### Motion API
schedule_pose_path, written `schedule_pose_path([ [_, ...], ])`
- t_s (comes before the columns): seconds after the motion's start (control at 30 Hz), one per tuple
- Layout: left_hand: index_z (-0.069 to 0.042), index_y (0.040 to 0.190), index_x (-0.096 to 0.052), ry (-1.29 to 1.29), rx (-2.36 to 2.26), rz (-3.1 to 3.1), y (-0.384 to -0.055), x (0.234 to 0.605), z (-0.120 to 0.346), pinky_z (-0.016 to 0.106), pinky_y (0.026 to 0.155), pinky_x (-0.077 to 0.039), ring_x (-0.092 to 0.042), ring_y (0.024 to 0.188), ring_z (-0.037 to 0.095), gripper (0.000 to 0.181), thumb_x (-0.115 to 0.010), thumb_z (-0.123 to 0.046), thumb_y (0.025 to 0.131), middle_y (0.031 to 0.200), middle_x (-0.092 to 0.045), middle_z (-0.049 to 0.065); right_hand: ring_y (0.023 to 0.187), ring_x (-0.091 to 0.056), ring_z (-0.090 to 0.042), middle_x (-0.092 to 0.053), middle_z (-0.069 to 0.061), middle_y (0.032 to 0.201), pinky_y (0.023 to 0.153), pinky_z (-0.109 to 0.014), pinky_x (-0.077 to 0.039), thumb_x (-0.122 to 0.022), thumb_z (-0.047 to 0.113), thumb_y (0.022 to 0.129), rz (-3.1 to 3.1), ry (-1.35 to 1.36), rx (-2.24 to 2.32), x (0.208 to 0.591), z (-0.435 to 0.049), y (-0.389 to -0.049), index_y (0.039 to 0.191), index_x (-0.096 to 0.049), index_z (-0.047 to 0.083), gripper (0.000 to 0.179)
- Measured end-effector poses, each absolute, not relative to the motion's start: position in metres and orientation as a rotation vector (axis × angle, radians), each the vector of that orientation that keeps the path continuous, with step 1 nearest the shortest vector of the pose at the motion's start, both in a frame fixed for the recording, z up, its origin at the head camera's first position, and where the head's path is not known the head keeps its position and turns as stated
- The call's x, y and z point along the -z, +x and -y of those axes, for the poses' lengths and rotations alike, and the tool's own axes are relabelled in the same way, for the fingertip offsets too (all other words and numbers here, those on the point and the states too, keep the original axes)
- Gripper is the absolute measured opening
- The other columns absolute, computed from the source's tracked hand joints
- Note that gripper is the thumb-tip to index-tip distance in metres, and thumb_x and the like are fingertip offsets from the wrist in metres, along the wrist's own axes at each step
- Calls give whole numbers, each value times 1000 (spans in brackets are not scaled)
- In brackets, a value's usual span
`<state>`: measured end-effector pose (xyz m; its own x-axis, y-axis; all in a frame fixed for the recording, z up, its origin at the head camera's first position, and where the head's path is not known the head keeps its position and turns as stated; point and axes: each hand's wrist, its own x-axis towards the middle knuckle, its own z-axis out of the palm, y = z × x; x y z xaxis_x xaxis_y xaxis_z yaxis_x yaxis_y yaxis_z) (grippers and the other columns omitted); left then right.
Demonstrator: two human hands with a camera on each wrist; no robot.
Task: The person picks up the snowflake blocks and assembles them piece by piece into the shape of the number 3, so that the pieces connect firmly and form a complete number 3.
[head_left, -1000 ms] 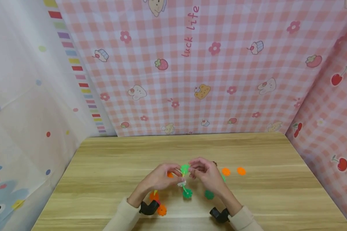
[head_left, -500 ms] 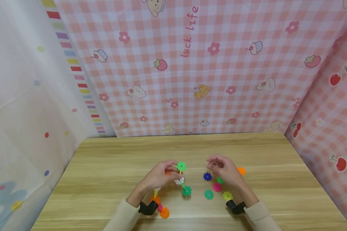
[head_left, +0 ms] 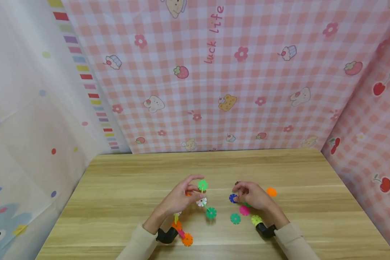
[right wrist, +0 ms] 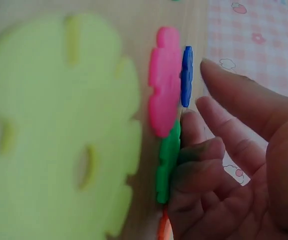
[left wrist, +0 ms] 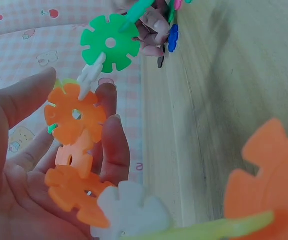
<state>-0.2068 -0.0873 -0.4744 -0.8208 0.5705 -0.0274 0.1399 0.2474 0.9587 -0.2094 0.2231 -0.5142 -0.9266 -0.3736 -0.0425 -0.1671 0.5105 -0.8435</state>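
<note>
My left hand [head_left: 182, 198] holds a chain of slotted plastic snowflake discs up over the table, thumb and fingers on either side of an orange disc [left wrist: 64, 117]. Along the chain are a light green disc [head_left: 202, 185], a white disc [head_left: 201, 202] and a darker green disc [head_left: 211, 213]. Its other end, with an orange disc [head_left: 187, 239], hangs by the left wrist. My right hand [head_left: 255, 196] is low over the loose discs, its thumb tip right by a blue disc [head_left: 232, 198]. Nothing shows between that thumb and the fingers in the right wrist view.
Loose discs lie around the right hand: a pink disc [head_left: 244, 210], a teal disc [head_left: 235, 219], a yellow disc [head_left: 256, 220], an orange disc [head_left: 271, 192] and a partly hidden brown disc [head_left: 238, 183]. A checked cloth [head_left: 195, 86] hangs behind the wooden table [head_left: 133, 173].
My right hand has left the chain, moved right and come down beside the blue disc. The left hand keeps the chain, with its index finger now lifted away.
</note>
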Motion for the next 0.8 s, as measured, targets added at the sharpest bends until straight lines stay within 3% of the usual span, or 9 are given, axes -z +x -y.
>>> schedule_pose_path([
  [0.3, -24, 140, -47, 649, -1591, -2178, -204, 473, 88, 19, 49, -33, -51, 66, 19, 48, -66, -17, 96, 100, -72, 4, 67, -48, -15, -53, -4, 76, 59, -22, -41, -79, 6, 82, -2455, -437, 1400, 513, -220, -211, 106, -67, 0, 27],
  [0.47, -24, 139, -47, 645, -1578, -2173, -203, 473, 88, 19, 48, -33, -45, 59, 11, 49, -68, -20, 96, 100, -72, 4, 68, -46, -14, -51, -4, 76, 59, -21, -40, -78, 2, 82, -2458, -458, 1402, 513, -219, -211, 105, -66, -1, 26],
  [0.7, -25, 139, -48, 647, -1588, -2168, -204, 474, 87, 21, 55, -40, -60, 79, 30, 48, -67, -19, 96, 104, -72, 6, 70, -45, -15, -50, -3, 79, 60, -21, -39, -77, 0, 83, -2502, -456, 1353, 511, -218, -211, 101, -65, 1, 22],
  [0.8, -27, 139, -48, 656, -1586, -2172, -203, 473, 87, 24, 60, -46, -64, 84, 26, 48, -68, -21, 96, 111, -70, 12, 74, -44, -17, -47, -5, 81, 62, -22, -38, -76, -1, 83, -2501, -443, 1343, 510, -217, -210, 98, -62, 2, 21],
])
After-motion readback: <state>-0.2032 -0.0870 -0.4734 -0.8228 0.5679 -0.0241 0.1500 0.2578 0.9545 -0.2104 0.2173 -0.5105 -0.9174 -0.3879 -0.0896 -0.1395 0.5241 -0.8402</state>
